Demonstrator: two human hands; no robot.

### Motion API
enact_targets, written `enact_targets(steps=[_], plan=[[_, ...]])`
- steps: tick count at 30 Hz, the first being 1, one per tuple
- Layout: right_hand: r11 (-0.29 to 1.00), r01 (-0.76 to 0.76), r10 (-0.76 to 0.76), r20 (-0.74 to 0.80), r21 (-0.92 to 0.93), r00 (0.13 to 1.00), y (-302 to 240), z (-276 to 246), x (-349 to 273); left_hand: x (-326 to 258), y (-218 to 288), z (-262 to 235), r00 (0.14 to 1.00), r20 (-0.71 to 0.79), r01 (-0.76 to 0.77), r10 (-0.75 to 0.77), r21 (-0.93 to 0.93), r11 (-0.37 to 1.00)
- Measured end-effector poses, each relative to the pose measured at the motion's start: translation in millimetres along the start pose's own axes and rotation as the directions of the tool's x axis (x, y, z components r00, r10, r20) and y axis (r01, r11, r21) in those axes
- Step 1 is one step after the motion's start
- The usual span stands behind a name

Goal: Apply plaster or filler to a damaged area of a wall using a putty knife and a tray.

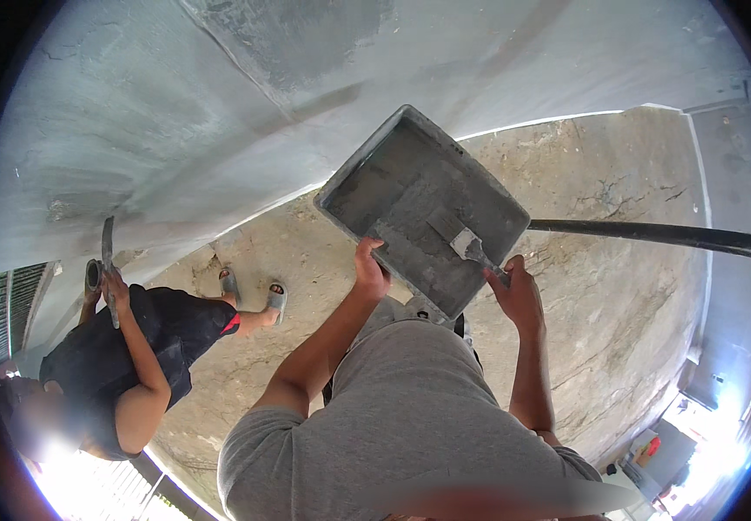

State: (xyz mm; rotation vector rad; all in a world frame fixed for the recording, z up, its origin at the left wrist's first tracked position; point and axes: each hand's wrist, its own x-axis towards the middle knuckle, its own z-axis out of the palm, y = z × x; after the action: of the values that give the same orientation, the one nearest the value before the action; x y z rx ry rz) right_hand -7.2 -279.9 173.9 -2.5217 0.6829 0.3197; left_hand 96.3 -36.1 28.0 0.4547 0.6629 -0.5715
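Observation:
My left hand point(373, 270) grips the near left rim of a dark grey rectangular tray point(384, 291), thumb over the edge. The tray is held tilted in front of my body, its inside coated with wet-looking grey material. A flat paintbrush point(471, 247) lies across the tray's right part, its bristles grey with the same material. My right hand point(517, 293) is closed round the brush's handle at the tray's near right rim. The wall point(306, 61) beyond the tray has darker grey patches.
At left, a co-worker point(145, 330) in dark clothes and sandals holds a long flat tool point(109, 252) and a round cup-like thing point(93, 274) by the wall. A black pole point(653, 232) runs rightward from beside the tray. The concrete floor point(601, 347) is cracked and stained.

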Motion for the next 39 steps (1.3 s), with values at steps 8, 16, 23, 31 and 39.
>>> enact_targets(steps=[8, 16, 23, 31, 39], plan=[[1.0, -0.025, 0.025, 0.059, -0.005, 0.998, -2.5, -7.9, 8.8, 8.4, 0.0, -9.5, 1.0, -0.021, -0.023, 0.023, -0.019, 1.0], [0.999, 0.042, -0.044, 0.089, 0.022, 0.995, -7.1, -8.8, 6.9, 3.4, -5.4, -3.2, 0.997, -0.07, -0.024, 0.023, -0.019, 1.0], [0.993, -0.039, 0.056, 0.151, -0.113, 0.987, -17.8, -12.3, 2.6, -5.8, 1.2, 5.4, 1.0, 0.0, 0.002, -0.002, -0.053, 0.999], [0.994, 0.029, -0.018, 0.106, -0.103, 0.994, -13.2, -2.7, -1.0, 9.3, -3.3, -10.8, 0.999, 0.035, 0.009, -0.009, 0.007, 1.0], [0.998, 0.004, 0.0, 0.064, -0.066, 0.998, -24.5, -6.6, -5.9, 5.9, 2.3, -6.5, 0.999, 0.045, -0.016, 0.014, 0.032, 0.999]])
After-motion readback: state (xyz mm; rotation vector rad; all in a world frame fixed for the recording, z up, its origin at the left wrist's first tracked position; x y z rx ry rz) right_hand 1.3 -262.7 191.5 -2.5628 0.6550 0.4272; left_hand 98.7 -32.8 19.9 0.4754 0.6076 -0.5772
